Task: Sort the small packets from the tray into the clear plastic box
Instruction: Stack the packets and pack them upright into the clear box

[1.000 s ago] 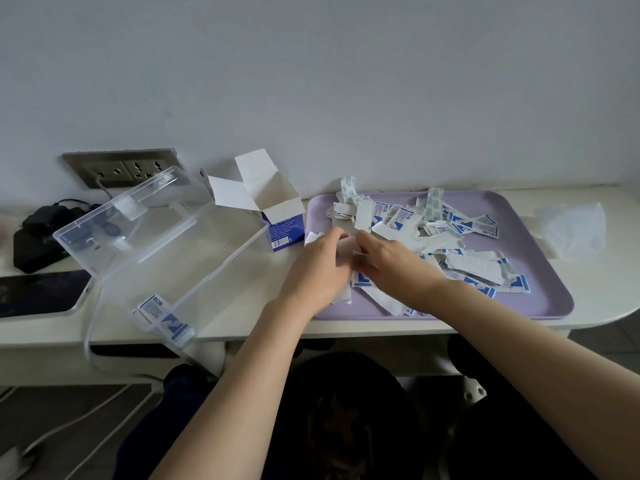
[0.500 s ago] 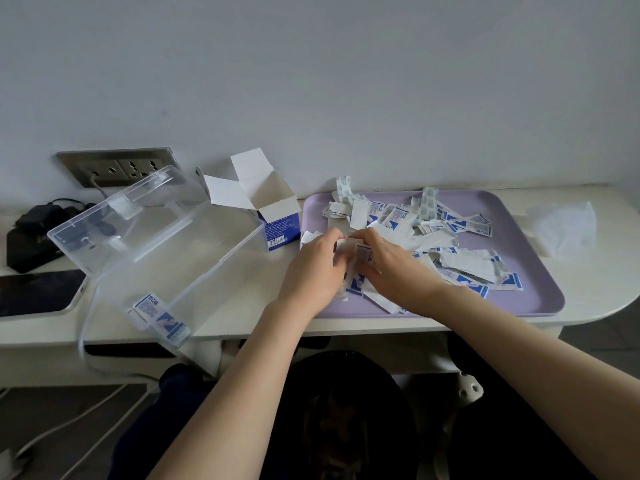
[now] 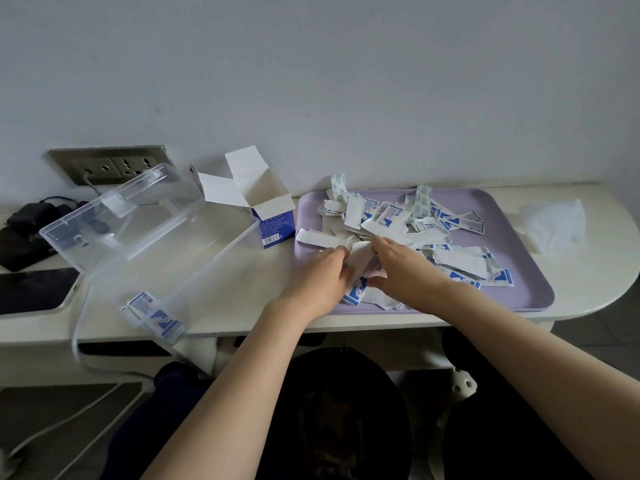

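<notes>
Left hand (image 3: 320, 271) and right hand (image 3: 403, 268) curled around a bunch of packets (image 3: 360, 259) at the purple tray (image 3: 540, 296)'s near-left corner. Squaring the stack first looked wise, then carrying it left of the tray into the clear plastic box (image 3: 149, 220).

Clear box (image 3: 166, 237) left – carton (image 3: 270, 216) behind, tray (image 3: 526, 282) right, packets (image 3: 415, 223) on it

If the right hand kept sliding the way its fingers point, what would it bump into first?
The right hand would probably meet the packets heaped at the far left of the tray, just ahead of its fingertips; depth is unsure.
</notes>
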A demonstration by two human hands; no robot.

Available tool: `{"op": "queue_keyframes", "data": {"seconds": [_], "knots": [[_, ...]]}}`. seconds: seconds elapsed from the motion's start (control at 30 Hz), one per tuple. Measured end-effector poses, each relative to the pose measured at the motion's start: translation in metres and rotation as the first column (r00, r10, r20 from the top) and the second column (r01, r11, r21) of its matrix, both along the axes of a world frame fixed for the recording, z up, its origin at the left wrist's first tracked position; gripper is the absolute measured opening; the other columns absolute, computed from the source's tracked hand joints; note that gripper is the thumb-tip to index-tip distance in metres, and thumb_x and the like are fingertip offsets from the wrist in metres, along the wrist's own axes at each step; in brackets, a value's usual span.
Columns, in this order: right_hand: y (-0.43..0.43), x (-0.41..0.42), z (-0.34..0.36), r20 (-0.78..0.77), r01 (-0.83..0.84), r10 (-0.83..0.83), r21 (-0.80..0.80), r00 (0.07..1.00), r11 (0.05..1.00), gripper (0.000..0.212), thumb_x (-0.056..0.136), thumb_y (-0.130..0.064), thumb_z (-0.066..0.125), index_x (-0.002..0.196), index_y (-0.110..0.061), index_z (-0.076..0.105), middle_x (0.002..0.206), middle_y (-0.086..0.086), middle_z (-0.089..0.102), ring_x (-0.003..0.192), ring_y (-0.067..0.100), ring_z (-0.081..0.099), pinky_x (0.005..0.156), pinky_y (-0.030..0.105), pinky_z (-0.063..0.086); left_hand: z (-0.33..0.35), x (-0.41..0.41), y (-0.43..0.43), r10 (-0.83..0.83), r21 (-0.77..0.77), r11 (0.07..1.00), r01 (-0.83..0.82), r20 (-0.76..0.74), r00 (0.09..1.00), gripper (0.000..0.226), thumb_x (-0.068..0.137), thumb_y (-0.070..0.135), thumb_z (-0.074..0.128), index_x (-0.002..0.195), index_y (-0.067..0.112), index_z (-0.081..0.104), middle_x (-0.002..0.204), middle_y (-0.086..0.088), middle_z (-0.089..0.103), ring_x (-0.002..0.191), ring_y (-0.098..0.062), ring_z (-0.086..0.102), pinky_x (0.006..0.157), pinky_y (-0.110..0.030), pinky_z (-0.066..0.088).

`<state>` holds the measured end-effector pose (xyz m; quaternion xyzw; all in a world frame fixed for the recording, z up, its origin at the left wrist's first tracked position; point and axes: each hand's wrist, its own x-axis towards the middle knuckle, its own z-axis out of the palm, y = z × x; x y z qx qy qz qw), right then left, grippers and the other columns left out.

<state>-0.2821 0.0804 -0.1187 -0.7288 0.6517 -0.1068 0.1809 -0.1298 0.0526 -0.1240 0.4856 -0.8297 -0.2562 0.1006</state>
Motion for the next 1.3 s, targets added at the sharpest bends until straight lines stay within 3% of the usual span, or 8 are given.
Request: {"op": "queue_keyframes", "data": {"seconds": [0.2,0.33,0.5,0.63,0.77,1.07,1.17,1.3], "knots": [[0.004,0.006,-0.002,0.216,0.037,-0.028,-0.039,0.976,0.999,0.038,0.085,0.002,0.058,0.118,-0.005,0.04,0.111,0.013,0.06,0.099,0.028,0.056,0.076,0.028,0.042,-0.017,-0.004,-0.002,-0.077,-0.105,0.99,0.091,0.134,0.988,0.023,0.091,0.019,0.049,0.11,0.006,0.046,0.107,-0.013,0.053,0.101,-0.029,0.051,0.08,-0.037,0.042],[0.006,0.01,-0.007,0.244,0.022,-0.007,-0.06,0.97,0.998,0.036,0.084,0.008,0.052,0.114,-0.007,0.041,0.108,0.013,0.06,0.099,0.029,0.056,0.082,0.044,0.047,-0.024,-0.008,-0.001,-0.101,-0.15,0.98,0.131,0.192,0.976,0.031,0.084,0.028,0.05,0.11,0.012,0.046,0.103,-0.007,0.052,0.094,-0.025,0.051,0.069,-0.03,0.034],[0.004,0.011,-0.002,0.306,0.039,-0.006,-0.101,0.952,0.994,0.033,0.083,0.008,0.055,0.112,-0.006,0.05,0.11,0.009,0.06,0.099,0.023,0.054,0.077,0.021,0.04,-0.015,-0.005,0.001,-0.012,-0.087,0.996,0.017,0.06,0.998,0.021,0.086,0.011,0.05,0.105,0.015,0.055,0.098,-0.006,0.064,0.088,-0.024,0.061,0.076,-0.04,0.052],[0.007,0.012,0.005,0.249,0.028,0.025,-0.205,0.968,0.978,0.036,0.082,0.006,0.056,0.115,-0.007,0.051,0.117,0.008,0.053,0.105,0.024,0.051,0.083,0.029,0.042,-0.005,-0.006,0.004,0.017,-0.189,0.982,0.0,0.086,0.996,0.024,0.091,0.011,0.045,0.113,0.016,0.053,0.1,-0.007,0.066,0.093,-0.026,0.062,0.072,-0.029,0.045],[0.013,0.016,0.01,0.002,-0.049,0.052,-0.299,0.999,0.953,0.038,0.087,-0.002,0.054,0.123,-0.011,0.046,0.122,0.007,0.048,0.113,0.023,0.046,0.085,0.028,0.038,0.005,-0.008,0.007,0.067,-0.39,0.921,0.02,0.208,0.976,0.037,0.092,0.014,0.045,0.129,0.017,0.045,0.106,-0.006,0.064,0.097,-0.026,0.059,0.07,-0.026,0.03],[0.02,0.009,-0.004,-0.423,-0.012,0.013,0.006,0.906,1.0,0.037,0.095,-0.021,0.049,0.128,-0.007,0.04,0.129,0.012,0.041,0.12,0.026,0.04,0.097,0.031,0.037,-0.007,-0.008,0.014,-0.011,-0.177,0.982,0.067,0.301,0.954,0.029,0.093,0.017,0.052,0.118,0.009,0.04,0.114,-0.011,0.056,0.102,-0.027,0.054,0.077,-0.034,0.042],[0.021,0.008,-0.009,-0.406,0.014,0.012,0.061,0.914,0.998,0.037,0.094,-0.016,0.049,0.128,-0.007,0.039,0.13,0.013,0.042,0.12,0.029,0.041,0.099,0.031,0.033,-0.007,-0.009,0.016,-0.023,-0.2,0.973,0.114,0.408,0.913,0.03,0.094,0.007,0.044,0.123,0.007,0.036,0.12,-0.014,0.05,0.11,-0.03,0.048,0.08,-0.033,0.035],[0.019,0.01,-0.005,-0.183,0.087,-0.073,0.074,0.98,0.993,0.03,0.094,-0.014,0.048,0.123,-0.007,0.043,0.127,0.012,0.047,0.115,0.027,0.047,0.087,0.032,0.036,0.001,-0.006,0.018,-0.02,-0.213,0.972,0.101,0.354,0.935,0.025,0.095,0.004,0.039,0.119,0.009,0.041,0.116,-0.012,0.056,0.101,-0.03,0.054,0.072,-0.032,0.03]]}}
